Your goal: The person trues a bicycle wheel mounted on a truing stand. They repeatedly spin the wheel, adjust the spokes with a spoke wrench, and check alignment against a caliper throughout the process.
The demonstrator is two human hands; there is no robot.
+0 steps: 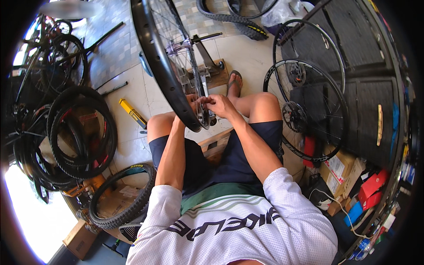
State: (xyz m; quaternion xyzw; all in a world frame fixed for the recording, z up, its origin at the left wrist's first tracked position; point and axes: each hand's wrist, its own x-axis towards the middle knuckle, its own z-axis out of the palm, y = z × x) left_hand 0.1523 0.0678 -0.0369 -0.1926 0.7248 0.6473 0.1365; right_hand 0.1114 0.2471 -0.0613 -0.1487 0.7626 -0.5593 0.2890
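Observation:
A bare bicycle wheel rim [155,57], black with round holes along its face, stands upright in front of me with thin spokes running to a purple hub [175,46]. It is held in a metal truing stand [204,57] on a wooden base. My left hand [193,101] reaches inside the wheel near its bottom, its fingers curled by the spokes and partly covered by the rim. From the other side, my right hand [221,106] meets it, thumb and fingers pinched together at the spokes. Whatever small piece sits between the fingertips is too small to make out.
A yellow box [132,113] lies on the tiles to the left. Tires [81,132] hang in a stack beyond it, and a knobby tire [123,196] rests nearer. Two spoked wheels [304,110] lean against a dark cabinet [369,106] at right. Cardboard boxes [340,170] stand below.

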